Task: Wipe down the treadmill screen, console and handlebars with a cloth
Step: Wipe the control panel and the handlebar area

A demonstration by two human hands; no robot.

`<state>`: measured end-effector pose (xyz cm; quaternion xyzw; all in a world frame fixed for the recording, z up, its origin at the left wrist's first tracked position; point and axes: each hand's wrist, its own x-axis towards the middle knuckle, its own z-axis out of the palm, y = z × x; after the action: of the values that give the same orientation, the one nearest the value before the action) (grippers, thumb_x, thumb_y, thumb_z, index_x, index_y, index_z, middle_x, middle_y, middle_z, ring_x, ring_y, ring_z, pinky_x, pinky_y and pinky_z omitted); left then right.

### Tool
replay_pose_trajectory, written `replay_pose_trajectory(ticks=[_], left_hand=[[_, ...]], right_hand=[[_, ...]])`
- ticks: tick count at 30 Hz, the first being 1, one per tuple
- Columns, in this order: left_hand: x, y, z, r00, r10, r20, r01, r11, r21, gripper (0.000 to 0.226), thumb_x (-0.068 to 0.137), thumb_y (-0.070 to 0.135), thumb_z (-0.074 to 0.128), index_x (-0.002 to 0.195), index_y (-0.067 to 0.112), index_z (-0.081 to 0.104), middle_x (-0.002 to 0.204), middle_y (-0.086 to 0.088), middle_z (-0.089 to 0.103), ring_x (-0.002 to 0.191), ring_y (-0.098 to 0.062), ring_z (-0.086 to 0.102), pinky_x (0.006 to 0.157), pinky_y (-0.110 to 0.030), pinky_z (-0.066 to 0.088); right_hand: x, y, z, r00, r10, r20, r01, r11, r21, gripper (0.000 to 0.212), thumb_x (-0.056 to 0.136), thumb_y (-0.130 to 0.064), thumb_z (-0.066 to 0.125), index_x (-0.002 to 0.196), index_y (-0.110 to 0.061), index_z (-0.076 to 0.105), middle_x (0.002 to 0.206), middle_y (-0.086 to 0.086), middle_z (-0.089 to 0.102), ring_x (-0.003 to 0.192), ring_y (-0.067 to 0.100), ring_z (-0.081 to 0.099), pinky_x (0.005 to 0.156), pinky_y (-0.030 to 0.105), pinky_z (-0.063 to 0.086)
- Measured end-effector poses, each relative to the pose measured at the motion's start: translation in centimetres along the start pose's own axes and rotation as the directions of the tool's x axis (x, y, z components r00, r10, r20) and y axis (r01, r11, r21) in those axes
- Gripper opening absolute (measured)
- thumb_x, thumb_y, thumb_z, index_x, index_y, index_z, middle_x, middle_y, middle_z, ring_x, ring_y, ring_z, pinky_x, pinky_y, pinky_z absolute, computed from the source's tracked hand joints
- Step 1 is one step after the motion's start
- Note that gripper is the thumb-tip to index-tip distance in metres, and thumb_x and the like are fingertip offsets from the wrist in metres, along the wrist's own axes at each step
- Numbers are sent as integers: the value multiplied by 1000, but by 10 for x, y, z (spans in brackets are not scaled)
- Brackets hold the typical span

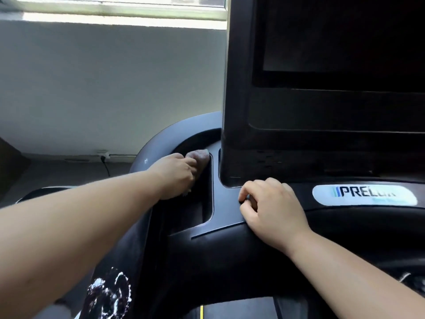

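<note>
The treadmill's dark screen (340, 35) stands at the upper right on a black console (230, 203). A grey curved handlebar (161, 134) arcs round the console's left side. My left hand (177, 173) reaches into the recessed tray left of the screen column and grips a pale pinkish cloth (199, 155), which it presses against the tray's far wall. Most of the cloth is hidden under the fingers. My right hand (271, 203) rests on the console's front edge below the screen, fingers curled and holding nothing that I can see.
A white logo badge (365, 195) sits on the console right of my right hand. Behind the treadmill are a pale wall (103, 88), a bright window ledge (115, 12) and a wall socket with a black cable (104, 160) near the floor.
</note>
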<state>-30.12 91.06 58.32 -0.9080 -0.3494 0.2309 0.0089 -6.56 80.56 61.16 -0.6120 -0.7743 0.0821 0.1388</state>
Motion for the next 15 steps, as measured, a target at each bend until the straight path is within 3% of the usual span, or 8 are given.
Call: replay_pose_trajectory(ticks=[1, 2, 5, 6, 8, 10, 12, 15], left_hand=[[0, 7, -1, 989, 14, 150, -17, 1000, 18, 41, 87, 49, 39, 102, 24, 68, 105, 15, 62, 114, -8, 48, 85, -25, 34], [1, 15, 1, 983, -15, 184, 4, 998, 60, 35, 90, 49, 46, 104, 25, 68, 110, 13, 62, 119, -11, 45, 87, -27, 33], [1, 15, -23, 990, -87, 111, 105, 981, -165, 18, 84, 29, 60, 94, 21, 72, 97, 2, 72, 98, -19, 66, 84, -28, 52], [0, 6, -38, 997, -72, 23, 75, 977, -201, 17, 79, 25, 57, 86, 21, 73, 88, 4, 72, 88, -18, 69, 76, -29, 56], [8, -14, -63, 879, -91, -469, -69, 948, -312, 28, 73, 28, 47, 73, 17, 72, 80, 4, 70, 81, -20, 66, 70, -28, 52], [14, -25, -71, 787, 6, -617, -230, 931, -284, 23, 75, 24, 50, 70, 10, 67, 77, -1, 67, 80, -24, 63, 80, -24, 48], [31, -27, -57, 793, 90, -603, -222, 964, -147, 12, 74, 16, 65, 84, 11, 67, 96, -5, 67, 95, -31, 61, 94, -36, 46], [36, -34, -32, 870, 46, -491, -55, 998, -4, 54, 80, 22, 66, 133, 15, 55, 146, -4, 44, 135, -32, 38, 109, -46, 34]], right_hand=[[1, 0, 0, 1000, -2, 3, 2, 1000, -3, 10, 74, -26, 48, 76, -30, 57, 68, -15, 53, 73, 12, 45, 69, 30, 30], [1, 1, 0, 1000, -2, 6, 2, 1000, -5, 9, 75, -26, 49, 76, -30, 57, 68, -15, 52, 73, 12, 44, 69, 30, 28], [-1, 2, 0, 1000, -3, 2, 3, 1000, 4, 9, 75, -26, 48, 76, -30, 56, 68, -16, 51, 73, 11, 43, 70, 29, 28], [0, 1, 0, 1000, -3, 3, 3, 1000, 5, 10, 74, -27, 46, 75, -30, 56, 68, -15, 52, 74, 12, 43, 70, 29, 29], [1, 1, 0, 1000, 1, 11, -1, 1000, -1, 11, 73, -29, 44, 75, -29, 55, 70, -14, 55, 75, 13, 44, 70, 30, 30], [1, 1, 1, 1000, 0, -1, 0, 1000, -7, 10, 73, -29, 44, 74, -29, 55, 70, -14, 55, 74, 13, 45, 69, 30, 30], [1, 1, 2, 1000, 5, -7, -5, 1000, -1, 10, 72, -29, 45, 74, -29, 55, 68, -15, 55, 73, 12, 45, 68, 30, 31], [1, 1, 3, 1000, 0, -2, 0, 1000, 0, 10, 73, -29, 45, 75, -29, 55, 69, -15, 55, 74, 12, 45, 69, 30, 31]])
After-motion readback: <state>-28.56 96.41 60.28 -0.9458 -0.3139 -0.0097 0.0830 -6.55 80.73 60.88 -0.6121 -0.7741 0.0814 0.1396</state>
